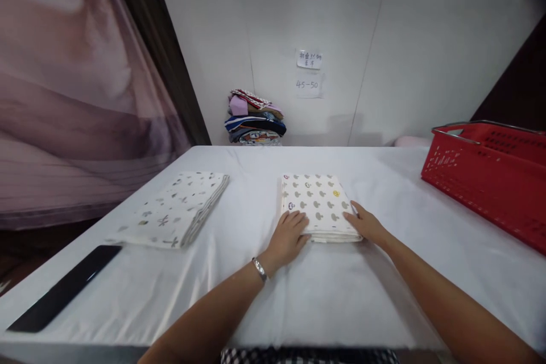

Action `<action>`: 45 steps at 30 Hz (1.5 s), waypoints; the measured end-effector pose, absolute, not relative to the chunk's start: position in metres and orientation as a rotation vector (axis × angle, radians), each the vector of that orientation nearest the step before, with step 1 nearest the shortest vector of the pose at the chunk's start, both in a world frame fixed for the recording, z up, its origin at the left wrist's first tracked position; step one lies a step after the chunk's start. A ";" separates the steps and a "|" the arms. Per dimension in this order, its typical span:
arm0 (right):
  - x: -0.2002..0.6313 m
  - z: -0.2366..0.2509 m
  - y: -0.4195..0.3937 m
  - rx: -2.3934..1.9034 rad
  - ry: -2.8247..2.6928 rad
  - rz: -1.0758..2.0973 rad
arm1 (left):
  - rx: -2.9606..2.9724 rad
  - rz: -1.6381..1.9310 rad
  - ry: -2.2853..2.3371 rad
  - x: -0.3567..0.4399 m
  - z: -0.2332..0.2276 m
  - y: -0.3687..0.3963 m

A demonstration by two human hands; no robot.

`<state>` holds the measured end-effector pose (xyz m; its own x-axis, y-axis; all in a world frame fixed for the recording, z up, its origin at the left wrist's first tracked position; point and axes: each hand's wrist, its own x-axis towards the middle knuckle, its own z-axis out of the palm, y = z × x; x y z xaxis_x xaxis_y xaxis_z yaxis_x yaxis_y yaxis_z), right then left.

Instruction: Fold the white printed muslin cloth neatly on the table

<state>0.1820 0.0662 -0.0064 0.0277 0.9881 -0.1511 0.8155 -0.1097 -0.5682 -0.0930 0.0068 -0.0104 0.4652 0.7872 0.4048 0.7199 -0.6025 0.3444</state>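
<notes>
I log 1 white bench [324, 296]; 1 red basket [490, 182] at its right edge. 2 folded cloths: 1 left [174, 210], 1 patterned cloth [318, 205] at centre. Left hand [288, 236] and right hand [367, 224] lie flat on its near corners, fingers loose, gripping nothing. 1 dark strip [63, 290] far left.

The folded mushroom-print cloth [318, 205] lies flat near the middle of the white bench [333, 296]. Left hand [288, 237] rests flat on its near-left corner, right hand [365, 224] on its near-right corner; fingers [298, 219] spread on the fabric, not gripping. Left of the cloth, well apart: a second folded cloth w/ leaf print [177, 210], and further left a black flat bar [63, 290] at the bench edge. Right of it: a red basket [490, 182]. Behind it, by the wall: a stack of clothes [255, 119] and two paper notes [309, 73].
</notes>
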 end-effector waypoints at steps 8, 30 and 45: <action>0.168 0.004 0.030 -1.405 -2.149 0.156 | 2.441 1.043 1.350 -0.102 -0.006 0.006; 0.047 0.013 0.031 -1.026 -2.471 0.419 | 1.346 1.194 1.452 -0.125 -0.026 0.025; 0.041 0.006 0.023 -0.985 -2.231 0.512 | 1.441 1.176 1.507 -0.124 -0.021 0.021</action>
